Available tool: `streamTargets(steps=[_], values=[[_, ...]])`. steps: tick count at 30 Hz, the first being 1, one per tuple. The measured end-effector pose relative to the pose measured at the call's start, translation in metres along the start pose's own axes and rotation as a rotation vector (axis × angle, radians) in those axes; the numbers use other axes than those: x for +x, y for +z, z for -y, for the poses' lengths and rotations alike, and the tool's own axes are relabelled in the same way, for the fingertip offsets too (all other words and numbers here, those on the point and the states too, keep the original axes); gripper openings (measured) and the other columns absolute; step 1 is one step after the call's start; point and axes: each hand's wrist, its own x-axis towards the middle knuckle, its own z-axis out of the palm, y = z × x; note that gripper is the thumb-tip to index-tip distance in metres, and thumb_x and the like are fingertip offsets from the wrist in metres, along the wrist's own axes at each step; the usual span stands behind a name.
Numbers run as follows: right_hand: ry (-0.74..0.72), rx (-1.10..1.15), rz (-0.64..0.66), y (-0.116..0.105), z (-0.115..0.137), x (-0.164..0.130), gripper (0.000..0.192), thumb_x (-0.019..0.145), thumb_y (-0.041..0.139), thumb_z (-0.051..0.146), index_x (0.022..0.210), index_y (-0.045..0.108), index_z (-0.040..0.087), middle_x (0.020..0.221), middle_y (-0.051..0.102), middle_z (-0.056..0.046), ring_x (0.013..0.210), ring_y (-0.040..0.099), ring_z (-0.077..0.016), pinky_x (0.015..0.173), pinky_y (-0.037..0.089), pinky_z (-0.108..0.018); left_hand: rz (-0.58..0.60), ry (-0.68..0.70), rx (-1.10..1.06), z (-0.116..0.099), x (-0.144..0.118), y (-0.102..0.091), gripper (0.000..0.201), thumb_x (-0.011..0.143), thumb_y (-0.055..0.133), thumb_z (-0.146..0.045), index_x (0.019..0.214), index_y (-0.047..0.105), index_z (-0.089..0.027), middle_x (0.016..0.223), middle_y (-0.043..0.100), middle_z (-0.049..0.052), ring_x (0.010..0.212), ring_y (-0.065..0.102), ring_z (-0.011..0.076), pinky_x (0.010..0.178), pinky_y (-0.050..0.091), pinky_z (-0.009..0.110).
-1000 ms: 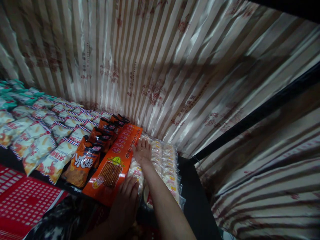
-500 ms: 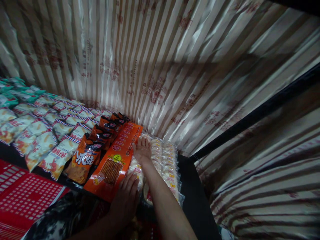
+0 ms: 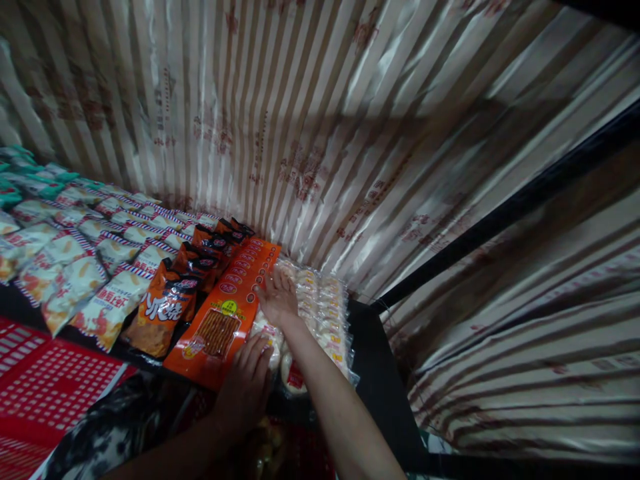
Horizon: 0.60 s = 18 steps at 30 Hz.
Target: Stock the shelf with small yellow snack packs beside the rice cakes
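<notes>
Both my grips are open, holding nothing: right hand (image 3: 278,297) spread on the clear packs (image 3: 329,319) right of the orange packet (image 3: 231,308), left hand (image 3: 245,383) at their near edge, likely to square the rows.

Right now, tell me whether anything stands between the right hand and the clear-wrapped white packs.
Nothing visible does: the right hand is spread on or just over the left edge of the clear-wrapped white packs. The flat orange pack lies alongside, and the left hand is nearer the person.
</notes>
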Motion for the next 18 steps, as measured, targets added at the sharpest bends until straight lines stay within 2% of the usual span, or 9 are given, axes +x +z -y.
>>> streamTargets(steps=[7, 14, 18], values=[[0.028, -0.009, 0.039, 0.008, 0.002, 0.000, 0.062, 0.096, 0.012, 0.054, 0.151, 0.020, 0.024, 0.159, 0.010, -0.002, 0.147, -0.001, -0.0167, 0.117, -0.001, -0.039, -0.031, 0.011, -0.003, 0.000, 0.000, -0.003, 0.032, 0.091, 0.036, -0.013, 0.117, 0.054, -0.008, 0.122, 0.059, 0.015, 0.120, 0.052, 0.0266, 0.095, 0.050, 0.041], [0.053, 0.016, -0.028, 0.010, 0.000, 0.010, 0.062, 0.095, 0.018, 0.056, 0.150, 0.023, 0.027, 0.160, 0.009, -0.003, 0.147, 0.000, -0.0199, 0.117, 0.001, -0.039, -0.006, 0.017, 0.006, 0.001, -0.002, -0.001, 0.033, 0.090, 0.038, -0.013, 0.118, 0.054, -0.008, 0.124, 0.058, 0.016, 0.123, 0.049, 0.0285, 0.095, 0.050, 0.043], [0.061, -0.006, 0.001, 0.014, 0.000, 0.012, 0.063, 0.095, 0.016, 0.057, 0.150, 0.021, 0.027, 0.160, 0.010, -0.003, 0.147, -0.001, -0.0206, 0.116, -0.001, -0.039, -0.013, 0.025, 0.000, 0.001, -0.004, 0.000, 0.035, 0.090, 0.036, -0.011, 0.121, 0.053, -0.008, 0.126, 0.056, 0.016, 0.126, 0.047, 0.0282, 0.097, 0.049, 0.043]])
